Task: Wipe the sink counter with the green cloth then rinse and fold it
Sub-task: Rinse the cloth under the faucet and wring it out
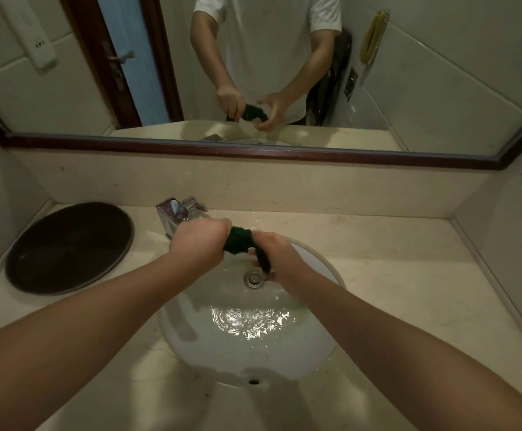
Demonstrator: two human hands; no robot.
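Note:
The green cloth (238,241) is bunched into a tight twisted roll above the white sink basin (322,346). My left hand (200,241) grips its left end in a fist. My right hand (277,255) grips the right end, with a dark tail of cloth hanging below it toward the drain (254,279). Water ripples in the bottom of the basin. The beige sink counter (393,275) surrounds the basin and looks wet behind the faucet (177,213).
A dark round tray (70,247) lies on the counter at the left. A wide mirror (409,73) with a dark frame hangs above the backsplash and reflects a person holding the cloth. Walls close in on both sides.

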